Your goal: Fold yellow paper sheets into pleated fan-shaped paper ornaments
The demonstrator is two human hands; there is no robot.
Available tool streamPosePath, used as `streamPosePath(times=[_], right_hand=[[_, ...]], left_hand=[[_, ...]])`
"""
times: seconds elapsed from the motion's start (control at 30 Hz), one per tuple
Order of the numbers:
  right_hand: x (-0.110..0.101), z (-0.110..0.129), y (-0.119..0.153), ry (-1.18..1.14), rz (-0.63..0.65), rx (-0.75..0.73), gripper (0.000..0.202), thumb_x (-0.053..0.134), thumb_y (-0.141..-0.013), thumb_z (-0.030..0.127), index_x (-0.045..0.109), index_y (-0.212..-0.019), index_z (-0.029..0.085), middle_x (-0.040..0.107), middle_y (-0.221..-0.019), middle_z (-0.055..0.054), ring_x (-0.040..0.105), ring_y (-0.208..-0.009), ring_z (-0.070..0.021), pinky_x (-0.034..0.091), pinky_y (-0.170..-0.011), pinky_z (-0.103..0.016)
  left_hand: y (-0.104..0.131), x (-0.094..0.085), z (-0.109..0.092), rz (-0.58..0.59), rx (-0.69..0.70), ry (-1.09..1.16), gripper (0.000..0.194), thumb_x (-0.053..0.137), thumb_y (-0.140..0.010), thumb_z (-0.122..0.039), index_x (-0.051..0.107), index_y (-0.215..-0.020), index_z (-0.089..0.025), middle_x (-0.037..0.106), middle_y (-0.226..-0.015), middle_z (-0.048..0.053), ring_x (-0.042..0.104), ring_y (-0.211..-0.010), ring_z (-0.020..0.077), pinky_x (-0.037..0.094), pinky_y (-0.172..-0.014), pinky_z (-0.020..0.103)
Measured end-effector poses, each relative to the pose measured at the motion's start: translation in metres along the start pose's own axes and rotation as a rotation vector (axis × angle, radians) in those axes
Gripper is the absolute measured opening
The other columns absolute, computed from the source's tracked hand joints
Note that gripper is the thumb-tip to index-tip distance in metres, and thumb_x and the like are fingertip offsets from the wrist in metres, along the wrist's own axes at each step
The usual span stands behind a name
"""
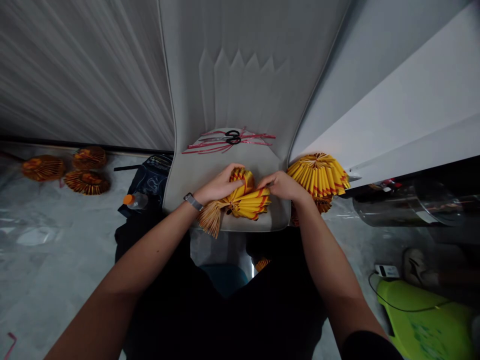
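A yellow folded paper bundle with red stripes [249, 204] lies on the seat of a grey chair [210, 172], its tan fringed end pointing to the lower left. My left hand [221, 186] is wrapped round the bundle's upper left part, thumb on top. At its upper right edge, my right hand [278, 185] pinches the paper between bent fingers. Farther back on the seat, black-handled scissors [233, 137] rest on red ribbon strips [195, 148] and a pale sheet.
Yellow pleated paper pieces [318, 175] are stacked right of the chair; more [43, 167] lie on the floor at left. Beside the chair's left edge are a dark bag [157, 175] and an orange-capped bottle [138, 201]. A green object [423, 320] stands lower right, near a person's shoe [415, 265].
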State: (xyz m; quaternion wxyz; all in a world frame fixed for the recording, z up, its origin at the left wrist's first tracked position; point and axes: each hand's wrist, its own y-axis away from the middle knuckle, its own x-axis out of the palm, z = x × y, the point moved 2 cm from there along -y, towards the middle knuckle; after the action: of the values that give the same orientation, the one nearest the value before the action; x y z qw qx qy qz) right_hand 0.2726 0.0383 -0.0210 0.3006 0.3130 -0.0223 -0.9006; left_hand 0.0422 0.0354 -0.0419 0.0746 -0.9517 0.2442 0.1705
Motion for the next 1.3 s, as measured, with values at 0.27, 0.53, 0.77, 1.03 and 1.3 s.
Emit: streamPosePath(times=[0.27, 0.53, 0.77, 1.03, 1.3], right_hand=[[-0.001, 0.014, -0.002, 0.200, 0.019, -0.008, 0.047, 0.051, -0.064, 0.004, 0.083, -0.090, 0.027, 0.080, -0.085, 0.003, 0.071, -0.077, -0.0180, 0.053, -0.077, -0.027], [0.009, 0.021, 0.003, -0.202, 0.051, -0.042, 0.032, 0.067, -0.072, 0.024, 0.082, -0.100, 0.023, 0.081, -0.096, -0.002, 0.074, -0.090, -0.0234, 0.058, -0.087, -0.034], [0.007, 0.012, 0.009, -0.143, 0.120, 0.019, 0.038, 0.060, -0.073, 0.017, 0.082, -0.103, 0.024, 0.081, -0.097, 0.001, 0.075, -0.091, -0.0231, 0.058, -0.088, -0.032], [0.017, 0.002, -0.005, -0.249, 0.216, 0.031, 0.033, 0.057, -0.072, 0.015, 0.083, -0.090, 0.024, 0.081, -0.093, 0.002, 0.075, -0.082, -0.0206, 0.060, -0.083, -0.033], [0.002, 0.006, 0.007, -0.053, 0.193, 0.000, 0.045, 0.052, -0.070, 0.010, 0.083, -0.099, 0.025, 0.081, -0.094, 0.004, 0.074, -0.083, -0.0181, 0.059, -0.078, -0.025]], left_hand=[[0.009, -0.008, -0.014, 0.028, -0.031, -0.110, 0.075, 0.073, -0.080, -0.054, 0.044, -0.142, -0.023, 0.053, -0.141, 0.014, 0.052, -0.133, 0.0328, 0.040, -0.115, 0.052], [0.012, -0.012, -0.003, 0.112, -0.054, 0.011, 0.071, 0.068, -0.085, -0.046, 0.040, -0.146, -0.023, 0.053, -0.146, 0.015, 0.054, -0.133, 0.0308, 0.042, -0.113, 0.052], [0.011, -0.010, -0.009, 0.101, -0.053, 0.028, 0.071, 0.072, -0.082, -0.046, 0.045, -0.143, -0.022, 0.056, -0.142, 0.014, 0.056, -0.130, 0.0312, 0.044, -0.112, 0.052], [0.016, -0.012, -0.019, 0.210, -0.023, -0.018, 0.087, 0.078, -0.078, -0.054, 0.037, -0.149, -0.026, 0.050, -0.147, 0.015, 0.052, -0.135, 0.0326, 0.042, -0.114, 0.054], [0.014, -0.015, -0.017, 0.256, 0.017, -0.032, 0.077, 0.069, -0.086, -0.051, 0.036, -0.149, -0.023, 0.048, -0.149, 0.014, 0.048, -0.138, 0.0320, 0.037, -0.117, 0.051]])
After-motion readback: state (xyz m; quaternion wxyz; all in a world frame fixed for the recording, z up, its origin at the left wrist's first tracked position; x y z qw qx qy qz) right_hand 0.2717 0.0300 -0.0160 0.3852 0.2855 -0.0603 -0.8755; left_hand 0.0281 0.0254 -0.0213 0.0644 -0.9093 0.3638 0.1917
